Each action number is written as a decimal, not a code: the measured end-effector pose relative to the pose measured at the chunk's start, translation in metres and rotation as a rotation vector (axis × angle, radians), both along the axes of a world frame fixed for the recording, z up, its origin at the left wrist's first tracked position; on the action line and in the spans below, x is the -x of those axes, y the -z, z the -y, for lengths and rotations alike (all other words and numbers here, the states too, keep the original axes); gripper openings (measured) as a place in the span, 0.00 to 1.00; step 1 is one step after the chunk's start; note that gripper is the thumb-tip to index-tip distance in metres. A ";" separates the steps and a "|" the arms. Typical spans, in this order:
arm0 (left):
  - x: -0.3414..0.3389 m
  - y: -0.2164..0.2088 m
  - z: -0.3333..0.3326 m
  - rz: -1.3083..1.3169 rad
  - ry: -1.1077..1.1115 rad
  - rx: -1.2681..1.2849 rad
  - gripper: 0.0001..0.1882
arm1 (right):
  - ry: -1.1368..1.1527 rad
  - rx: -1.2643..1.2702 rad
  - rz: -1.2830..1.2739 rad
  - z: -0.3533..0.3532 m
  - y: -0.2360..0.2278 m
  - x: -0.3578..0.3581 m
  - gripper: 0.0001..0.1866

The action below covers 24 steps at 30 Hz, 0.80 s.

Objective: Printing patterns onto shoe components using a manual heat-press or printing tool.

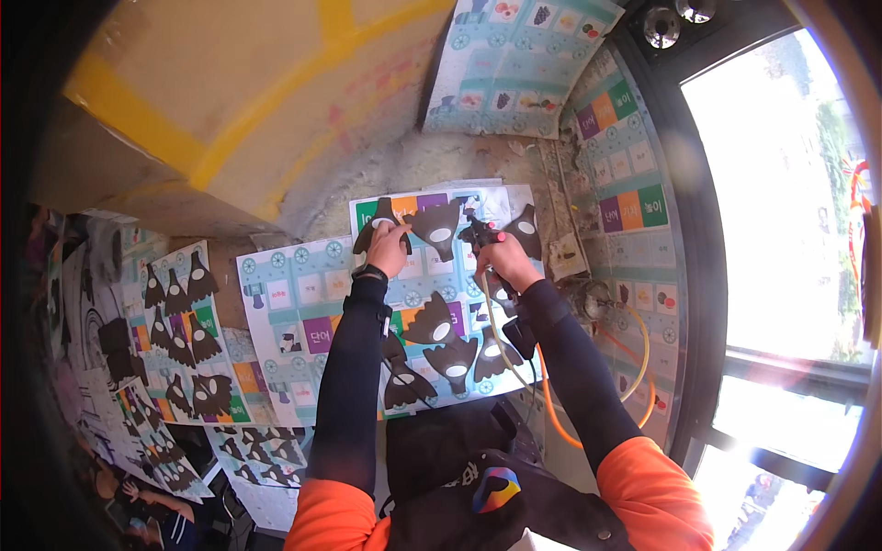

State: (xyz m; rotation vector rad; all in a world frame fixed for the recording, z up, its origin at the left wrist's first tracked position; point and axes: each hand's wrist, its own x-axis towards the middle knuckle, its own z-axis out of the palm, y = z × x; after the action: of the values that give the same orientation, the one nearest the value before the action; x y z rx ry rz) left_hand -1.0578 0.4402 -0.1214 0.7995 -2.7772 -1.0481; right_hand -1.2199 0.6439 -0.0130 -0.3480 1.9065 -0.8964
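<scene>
My left hand [387,252] has its fingers on a dark brown fan-shaped piece [384,210] with a pale oval, at the far left of a printed sheet [322,275]. My right hand [508,262] grips a black spray gun [480,233] with red parts. Its nozzle end is close to a second brown piece [434,228] between my hands. A third brown piece [524,231] lies to the right of the gun. Closer to my body, several similar pieces [435,323] lie on the sheet, some with scalloped edges.
Yellow [640,344] and orange hoses [554,415] run below my right forearm. A big cardboard box [266,92] with yellow tape stands at the back left. More sheets with brown pieces [188,335] lie at left. A window [781,202] is at right; a person's hand [133,492] shows lower left.
</scene>
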 end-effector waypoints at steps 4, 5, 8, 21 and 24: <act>-0.035 -0.004 0.011 -0.195 -0.360 0.231 0.12 | 0.109 0.136 0.066 0.001 -0.037 -0.011 0.09; -0.038 -0.005 0.009 -0.199 -0.360 0.232 0.12 | 0.109 0.136 0.097 0.000 -0.042 -0.012 0.13; -0.044 -0.004 0.008 0.084 -0.529 0.340 0.21 | 0.077 0.161 0.118 0.003 -0.045 -0.023 0.15; -0.083 0.030 0.019 0.353 -0.252 -0.282 0.23 | -0.012 0.120 0.203 0.058 -0.029 -0.072 0.13; -0.069 0.028 0.018 0.311 -0.386 -0.245 0.23 | -0.039 0.141 0.200 0.073 -0.021 -0.077 0.14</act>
State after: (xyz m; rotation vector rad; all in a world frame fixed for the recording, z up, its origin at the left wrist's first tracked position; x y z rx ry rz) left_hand -0.9886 0.4224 -0.1497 1.5765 -2.5805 -1.2883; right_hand -1.1429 0.5708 0.0082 -0.3645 1.6537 -1.0034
